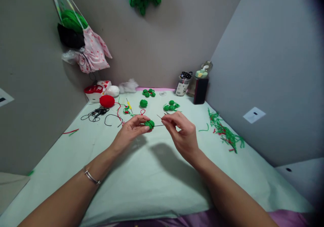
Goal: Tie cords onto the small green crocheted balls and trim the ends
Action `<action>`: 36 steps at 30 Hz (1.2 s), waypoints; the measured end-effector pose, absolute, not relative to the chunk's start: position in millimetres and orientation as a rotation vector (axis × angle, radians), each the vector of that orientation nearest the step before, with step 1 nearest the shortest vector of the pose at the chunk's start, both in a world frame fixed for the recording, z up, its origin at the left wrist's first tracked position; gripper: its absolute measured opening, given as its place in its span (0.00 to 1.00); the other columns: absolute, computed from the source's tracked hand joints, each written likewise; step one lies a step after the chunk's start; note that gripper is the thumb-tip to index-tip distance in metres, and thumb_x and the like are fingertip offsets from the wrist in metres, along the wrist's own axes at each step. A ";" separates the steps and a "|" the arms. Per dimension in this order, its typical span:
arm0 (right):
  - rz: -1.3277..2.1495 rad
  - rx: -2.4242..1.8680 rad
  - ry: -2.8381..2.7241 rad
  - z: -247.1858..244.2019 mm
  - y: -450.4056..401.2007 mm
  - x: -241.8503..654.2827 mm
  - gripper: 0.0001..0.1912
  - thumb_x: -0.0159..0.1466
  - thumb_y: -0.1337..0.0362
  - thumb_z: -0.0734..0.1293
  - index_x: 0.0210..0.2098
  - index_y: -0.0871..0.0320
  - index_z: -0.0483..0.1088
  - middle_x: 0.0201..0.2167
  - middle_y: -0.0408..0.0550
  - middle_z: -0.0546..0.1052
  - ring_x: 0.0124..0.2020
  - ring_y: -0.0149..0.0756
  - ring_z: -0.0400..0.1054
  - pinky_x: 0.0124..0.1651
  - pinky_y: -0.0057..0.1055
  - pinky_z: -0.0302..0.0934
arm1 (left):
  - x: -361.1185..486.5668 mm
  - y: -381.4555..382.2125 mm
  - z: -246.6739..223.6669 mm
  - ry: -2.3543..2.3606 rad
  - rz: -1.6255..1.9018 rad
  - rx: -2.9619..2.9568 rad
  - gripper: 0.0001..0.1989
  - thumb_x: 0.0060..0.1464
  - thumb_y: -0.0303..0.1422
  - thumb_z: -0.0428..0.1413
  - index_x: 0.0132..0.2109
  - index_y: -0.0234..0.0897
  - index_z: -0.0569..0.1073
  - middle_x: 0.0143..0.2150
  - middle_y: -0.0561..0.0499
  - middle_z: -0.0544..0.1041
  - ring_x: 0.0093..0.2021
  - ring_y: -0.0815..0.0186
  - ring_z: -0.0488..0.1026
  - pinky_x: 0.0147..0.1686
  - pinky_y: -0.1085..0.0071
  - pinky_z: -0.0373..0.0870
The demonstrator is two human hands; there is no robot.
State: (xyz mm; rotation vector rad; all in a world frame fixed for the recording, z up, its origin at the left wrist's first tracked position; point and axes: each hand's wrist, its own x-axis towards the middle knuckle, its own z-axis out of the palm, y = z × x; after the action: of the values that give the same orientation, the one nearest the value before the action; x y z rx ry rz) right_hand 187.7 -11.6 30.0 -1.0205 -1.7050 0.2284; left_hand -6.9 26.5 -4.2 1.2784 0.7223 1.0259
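Note:
Between the fingers and thumb of my left hand [132, 128] is a small green yarn ball [150, 124], with black yarn wrapped across it. A red yarn loop [143, 112] shows just above those fingers; whether it is joined to the ball I cannot tell. My right hand [181, 131] is closed in a pinch on a thin needle [159, 117], its point sticking out to the upper left. A short, taut strand of black yarn [159, 125] runs from the ball to the right fingertips. Both hands are above the pale green tablecloth [141, 186].
Behind my hands lie another green ball [143, 103], green clusters [171, 106] and a yellow-handled crochet hook [129, 104]. Red yarn [107, 101] and tangled black yarn [95, 114] lie left. Yarn scraps [227, 134] cover the right edge. A phone [200, 91] stands before a bottle [201, 73].

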 end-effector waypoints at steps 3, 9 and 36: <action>0.136 -1.057 -1.826 27.0 -13.9 186.1 0.06 0.68 0.67 0.63 0.37 0.55 0.72 0.28 0.45 0.71 0.27 0.30 0.61 0.32 0.30 0.56 | -8.2 26.8 -2.8 0.765 1.077 1.262 0.18 0.50 0.34 0.65 0.49 0.40 0.73 0.46 0.49 0.77 0.47 0.61 0.75 0.57 0.59 0.65; 0.314 -1.111 -1.940 24.7 -16.1 183.3 0.06 0.67 0.66 0.63 0.35 0.55 0.72 0.26 0.45 0.71 0.26 0.32 0.62 0.30 0.29 0.55 | -10.6 26.7 -0.6 0.806 1.112 1.293 0.18 0.49 0.35 0.66 0.48 0.39 0.75 0.45 0.48 0.79 0.47 0.61 0.75 0.54 0.63 0.66; 0.410 -1.152 -1.972 23.3 -14.3 182.3 0.06 0.65 0.69 0.63 0.33 0.56 0.71 0.26 0.44 0.72 0.25 0.30 0.61 0.30 0.29 0.54 | -7.7 22.6 3.1 0.788 1.189 1.361 0.15 0.47 0.31 0.66 0.43 0.38 0.74 0.42 0.49 0.77 0.46 0.62 0.73 0.47 0.66 0.69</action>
State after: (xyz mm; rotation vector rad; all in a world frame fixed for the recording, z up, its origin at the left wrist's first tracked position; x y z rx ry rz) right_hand 182.3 -14.3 23.3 -1.1518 -1.9719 0.4100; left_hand -7.7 22.6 3.1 1.3611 0.7878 1.1889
